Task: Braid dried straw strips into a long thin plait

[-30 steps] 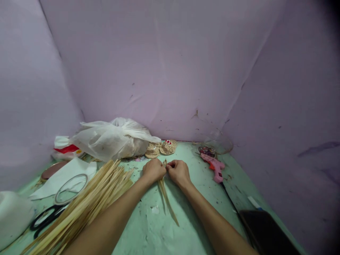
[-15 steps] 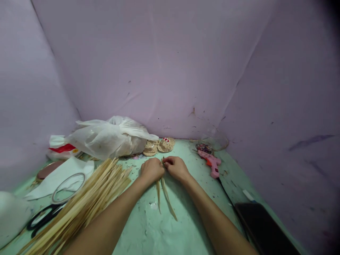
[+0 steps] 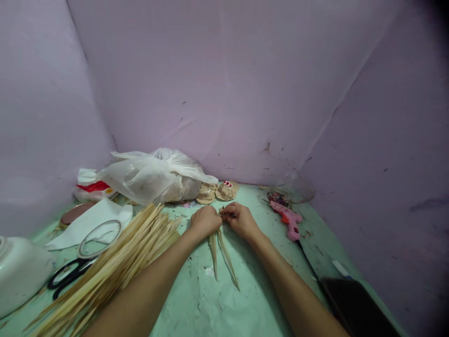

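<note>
My left hand (image 3: 206, 221) is closed around dry straw strips (image 3: 226, 256), whose two loose ends hang down toward me over the table. Close against it, my right hand (image 3: 240, 219) pinches at the top end of the same strips, fingertips together. What lies right between the fingers is small and partly hidden. To the left of my left forearm lies a bundle of long dry straw (image 3: 115, 267). Just beyond my hands sit small woven straw hats (image 3: 227, 191), one with red and white trim.
A knotted white plastic bag (image 3: 157, 175) lies at the back. Left are a tape roll (image 3: 84, 243), black-handled scissors (image 3: 65, 276), white paper (image 3: 94, 222) and a white container (image 3: 23, 276). At right are a pink glue gun (image 3: 287, 220) with its cord and a dark phone-like slab (image 3: 354, 304).
The view has shifted a little, so everything appears further right. My right fingers have curled slightly differently at the strips' top; both hands stay together.
</note>
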Demonstrator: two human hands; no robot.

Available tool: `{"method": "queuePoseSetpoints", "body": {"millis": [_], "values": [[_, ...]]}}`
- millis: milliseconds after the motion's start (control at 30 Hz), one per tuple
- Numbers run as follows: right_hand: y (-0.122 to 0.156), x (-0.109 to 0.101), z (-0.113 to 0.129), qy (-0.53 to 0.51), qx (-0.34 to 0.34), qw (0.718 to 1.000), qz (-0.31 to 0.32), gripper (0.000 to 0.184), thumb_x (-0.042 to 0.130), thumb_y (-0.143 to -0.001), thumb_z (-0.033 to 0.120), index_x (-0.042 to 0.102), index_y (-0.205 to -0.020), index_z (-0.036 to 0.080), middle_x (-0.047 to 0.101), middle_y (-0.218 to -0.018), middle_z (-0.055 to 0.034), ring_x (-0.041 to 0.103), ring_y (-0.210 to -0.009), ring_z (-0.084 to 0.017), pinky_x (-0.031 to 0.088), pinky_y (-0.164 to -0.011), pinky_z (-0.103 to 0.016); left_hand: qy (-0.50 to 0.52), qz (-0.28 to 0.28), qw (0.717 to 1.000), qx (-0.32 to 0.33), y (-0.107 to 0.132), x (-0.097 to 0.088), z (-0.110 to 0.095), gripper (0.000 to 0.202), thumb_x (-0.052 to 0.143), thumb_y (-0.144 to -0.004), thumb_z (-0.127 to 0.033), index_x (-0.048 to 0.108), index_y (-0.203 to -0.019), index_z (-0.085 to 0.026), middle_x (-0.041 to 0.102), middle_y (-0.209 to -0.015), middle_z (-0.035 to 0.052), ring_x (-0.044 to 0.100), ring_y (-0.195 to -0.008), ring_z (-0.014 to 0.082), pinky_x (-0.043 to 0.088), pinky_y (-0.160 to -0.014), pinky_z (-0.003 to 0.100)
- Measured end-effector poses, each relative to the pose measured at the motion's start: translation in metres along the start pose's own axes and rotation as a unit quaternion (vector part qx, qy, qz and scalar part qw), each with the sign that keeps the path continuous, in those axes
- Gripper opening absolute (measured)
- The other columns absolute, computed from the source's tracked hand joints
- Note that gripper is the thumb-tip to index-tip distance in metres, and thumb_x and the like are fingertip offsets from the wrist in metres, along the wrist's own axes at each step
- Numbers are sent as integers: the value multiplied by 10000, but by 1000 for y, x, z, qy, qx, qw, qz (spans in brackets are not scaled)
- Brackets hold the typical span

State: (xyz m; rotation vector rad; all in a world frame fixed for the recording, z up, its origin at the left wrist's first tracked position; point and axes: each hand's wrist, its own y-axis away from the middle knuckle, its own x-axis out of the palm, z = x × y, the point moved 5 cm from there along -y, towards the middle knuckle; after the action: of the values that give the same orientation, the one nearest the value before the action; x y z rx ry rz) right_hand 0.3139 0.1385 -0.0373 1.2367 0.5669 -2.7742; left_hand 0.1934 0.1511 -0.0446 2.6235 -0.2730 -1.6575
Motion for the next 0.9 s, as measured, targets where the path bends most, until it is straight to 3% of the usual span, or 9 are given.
{"method": "queuePoseSetpoints", "body": {"millis": [167,300,433,600,700,800,900], "values": [[2,3,0,-19,9,1000,-12,159,576,-651,119,670,-772,163,624,-765,-42,556,-682,-124,413,-655,-214,130,29,991,26,-19,6,12,161,458,-624,-225,560,-537,-136,520,-510,27,446,-509,130,272,-462,228],[2,3,2,-2,-10,1000,-23,146,540,-675,119,654,-752,169,631,-780,-38,555,-720,-124,401,-687,-215,122,30,991,45,-21,8,11,147,447,-605,-195,546,-513,-136,455,-455,3,389,-477,110,233,-451,228],[-3,2,-2,16,38,999,-33,147,532,-693,186,649,-781,191,651,-760,-20,566,-701,-128,395,-652,-216,29,13,999,37,-12,3,5,210,441,-635,-263,610,-584,-149,568,-569,50,484,-556,145,275,-485,233],[-36,4,7,169,34,985,20,156,555,-657,279,676,-755,262,660,-769,-25,566,-781,-187,377,-633,-252,-48,4,997,58,-1,-2,-4,239,427,-646,-245,653,-701,-189,644,-758,84,567,-684,192,335,-538,250],[-57,8,4,223,104,968,53,183,540,-628,225,676,-750,218,658,-756,-62,577,-733,-187,375,-603,-250,-60,5,996,60,0,-2,-4,250,421,-654,-246,660,-712,-197,651,-784,83,581,-717,202,348,-541,250],[-66,8,-1,243,140,960,23,306,534,-593,187,651,-875,199,652,-826,-81,575,-753,-190,375,-598,-248,-62,8,996,58,0,-1,-3,258,418,-664,-255,663,-726,-203,654,-794,81,586,-728,210,357,-546,255],[-62,10,-5,228,116,967,9,365,520,-582,175,622,-925,249,646,-835,-40,566,-751,-185,361,-574,-241,-59,13,997,48,1,-1,-3,260,418,-672,-264,663,-735,-202,654,-815,86,585,-745,219,372,-572,267]]}}
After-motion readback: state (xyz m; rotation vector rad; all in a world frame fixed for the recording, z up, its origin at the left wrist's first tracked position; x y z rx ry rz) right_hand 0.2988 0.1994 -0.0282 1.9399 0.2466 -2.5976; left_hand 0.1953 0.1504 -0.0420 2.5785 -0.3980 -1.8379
